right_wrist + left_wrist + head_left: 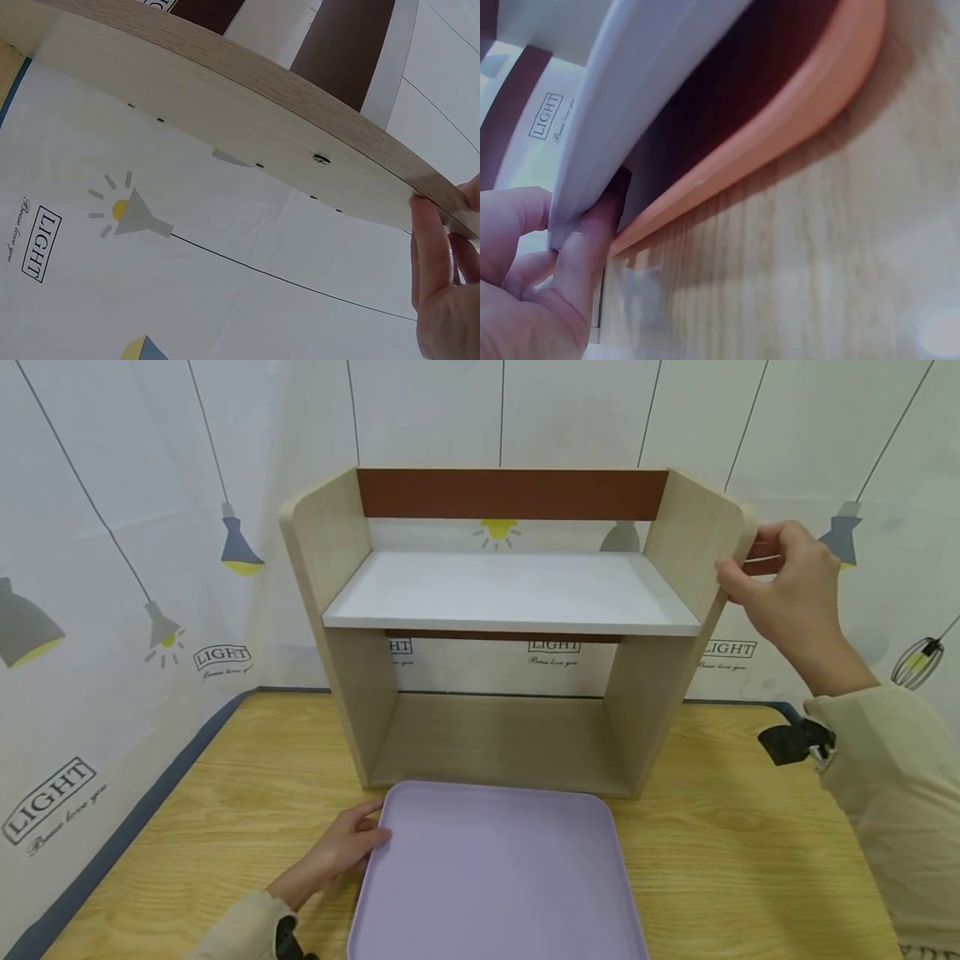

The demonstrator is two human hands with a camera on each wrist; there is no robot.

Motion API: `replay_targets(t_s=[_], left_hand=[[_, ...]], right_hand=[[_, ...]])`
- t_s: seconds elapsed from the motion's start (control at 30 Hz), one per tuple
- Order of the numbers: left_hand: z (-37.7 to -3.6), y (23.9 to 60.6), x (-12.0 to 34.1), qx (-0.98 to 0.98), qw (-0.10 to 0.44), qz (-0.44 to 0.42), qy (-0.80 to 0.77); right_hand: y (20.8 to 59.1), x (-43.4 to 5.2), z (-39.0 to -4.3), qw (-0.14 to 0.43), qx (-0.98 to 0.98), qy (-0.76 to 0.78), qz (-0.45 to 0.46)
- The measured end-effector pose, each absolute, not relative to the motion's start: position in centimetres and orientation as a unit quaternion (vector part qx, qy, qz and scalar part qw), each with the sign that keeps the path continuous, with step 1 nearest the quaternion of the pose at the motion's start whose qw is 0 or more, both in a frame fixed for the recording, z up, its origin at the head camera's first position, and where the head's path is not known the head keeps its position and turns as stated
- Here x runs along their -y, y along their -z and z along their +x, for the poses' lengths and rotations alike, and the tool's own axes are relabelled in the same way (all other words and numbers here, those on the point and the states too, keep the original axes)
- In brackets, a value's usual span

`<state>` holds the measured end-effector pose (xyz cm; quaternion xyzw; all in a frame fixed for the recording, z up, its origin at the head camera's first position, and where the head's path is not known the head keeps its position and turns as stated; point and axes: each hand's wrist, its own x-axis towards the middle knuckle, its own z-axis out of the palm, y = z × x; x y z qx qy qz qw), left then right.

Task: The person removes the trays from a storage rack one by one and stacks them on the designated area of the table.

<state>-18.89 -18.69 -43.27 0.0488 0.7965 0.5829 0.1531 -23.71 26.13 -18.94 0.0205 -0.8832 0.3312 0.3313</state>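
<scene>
A small desktop shelf unit [712, 539] with pale wood sides, a white middle shelf [510, 593] and brown back rails stands in the head view's middle. My right hand [795, 581] grips the front edge of its right side panel, near the top; in the right wrist view the fingers [431, 247] lie against the panel's outer face. In front of the unit is a lavender tray [495, 868]. My left hand [341, 847] pinches its left rim near the far corner. The left wrist view shows an orange tray [810, 112] beneath it, a gap between their rims.
The wood-grain table [750, 827] carries the unit and trays. Behind it hangs a white backdrop [112, 635] printed with lamps and lettering, with a dark blue strip [172, 760] along the table's left edge. A black wrist device [795, 739] sits at the right sleeve.
</scene>
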Motion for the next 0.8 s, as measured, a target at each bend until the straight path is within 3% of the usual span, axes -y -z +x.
replay_targets(t_s=[0.4, 0.8], left_hand=[[-19.26, 42.78, 18.34, -0.87, 0.105, 0.051, -0.478], [-19.73, 43.67, 18.55, -0.903, 0.059, 0.129, -0.407]], right_hand=[[18.92, -26.16, -23.67, 0.331, 0.885, -0.327, 0.017], [18.89, -26.14, -23.66, 0.333, 0.886, -0.321, 0.016]])
